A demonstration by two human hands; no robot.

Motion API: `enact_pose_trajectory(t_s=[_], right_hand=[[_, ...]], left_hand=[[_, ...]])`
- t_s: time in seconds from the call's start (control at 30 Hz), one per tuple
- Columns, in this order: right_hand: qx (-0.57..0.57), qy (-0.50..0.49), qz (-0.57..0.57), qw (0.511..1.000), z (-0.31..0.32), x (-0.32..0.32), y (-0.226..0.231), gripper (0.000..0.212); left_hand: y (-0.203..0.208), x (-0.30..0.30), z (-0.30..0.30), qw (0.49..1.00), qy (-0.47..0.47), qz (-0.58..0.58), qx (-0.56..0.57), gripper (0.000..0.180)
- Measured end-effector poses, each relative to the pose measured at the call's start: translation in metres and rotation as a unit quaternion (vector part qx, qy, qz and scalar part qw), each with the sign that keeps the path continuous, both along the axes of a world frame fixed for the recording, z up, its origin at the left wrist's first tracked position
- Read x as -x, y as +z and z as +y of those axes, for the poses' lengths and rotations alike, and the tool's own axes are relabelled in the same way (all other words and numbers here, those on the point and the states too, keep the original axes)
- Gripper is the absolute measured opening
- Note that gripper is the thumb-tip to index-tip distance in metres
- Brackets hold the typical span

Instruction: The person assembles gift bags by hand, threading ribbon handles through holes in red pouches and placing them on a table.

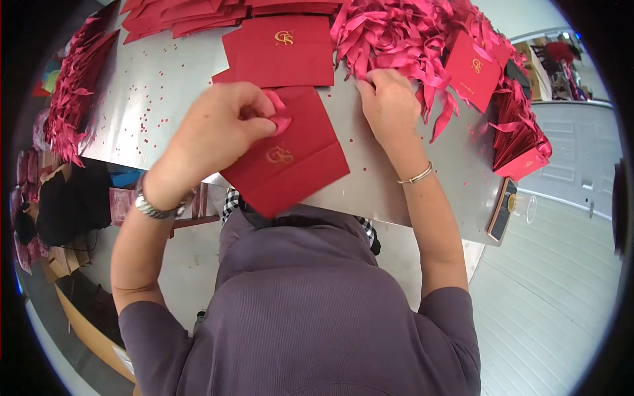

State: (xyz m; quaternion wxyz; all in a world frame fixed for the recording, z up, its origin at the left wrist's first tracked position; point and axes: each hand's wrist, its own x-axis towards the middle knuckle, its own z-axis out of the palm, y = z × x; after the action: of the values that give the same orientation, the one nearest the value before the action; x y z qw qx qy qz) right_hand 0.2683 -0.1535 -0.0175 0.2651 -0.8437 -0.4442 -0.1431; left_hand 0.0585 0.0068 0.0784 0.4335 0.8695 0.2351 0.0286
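Note:
My left hand is closed in a pinch on the pink ribbon of a red paper bag. The bag is flat and tilted, has a gold emblem, and hangs over the table's near edge. At the front of a heap of loose pink ribbons, my right hand has its fingers curled together on a ribbon; the fingertips are partly hidden. Just beyond the held bag lies a stack of flat red paper bags, the top one bearing a gold emblem.
More red bags are piled along the far side of the metal table. Ribboned bags stand at the left edge, others at the right. A phone lies at the right corner beside a clear cup. Small red dots litter the tabletop.

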Motion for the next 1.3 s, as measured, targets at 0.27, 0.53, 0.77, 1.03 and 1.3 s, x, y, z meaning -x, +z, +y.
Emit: enact_pose_trajectory(t_s=[0.27, 0.53, 0.77, 1.03, 1.3], right_hand=[[0.056, 0.091, -0.011, 0.994, -0.098, 0.023, 0.055, 0.009], [0.157, 0.092, -0.002, 0.983, -0.139, 0.047, 0.045, 0.025], [0.164, 0.108, 0.056, 0.979, -0.116, 0.083, 0.037, 0.024], [0.046, 0.214, 0.062, 0.974, -0.086, 0.090, 0.033, 0.011], [0.066, 0.349, 0.064, 0.933, -0.044, 0.106, 0.013, 0.011]], left_hand=[[0.035, 0.031, 0.033, 0.955, -0.033, -0.294, 0.035, 0.020], [-0.070, 0.041, 0.070, 0.955, -0.108, -0.190, -0.203, 0.026], [-0.058, 0.055, 0.045, 0.965, 0.142, -0.214, -0.051, 0.021], [-0.066, 0.020, 0.007, 0.964, 0.073, -0.123, -0.225, 0.024], [-0.072, 0.022, 0.029, 0.897, 0.240, -0.216, -0.301, 0.035]])
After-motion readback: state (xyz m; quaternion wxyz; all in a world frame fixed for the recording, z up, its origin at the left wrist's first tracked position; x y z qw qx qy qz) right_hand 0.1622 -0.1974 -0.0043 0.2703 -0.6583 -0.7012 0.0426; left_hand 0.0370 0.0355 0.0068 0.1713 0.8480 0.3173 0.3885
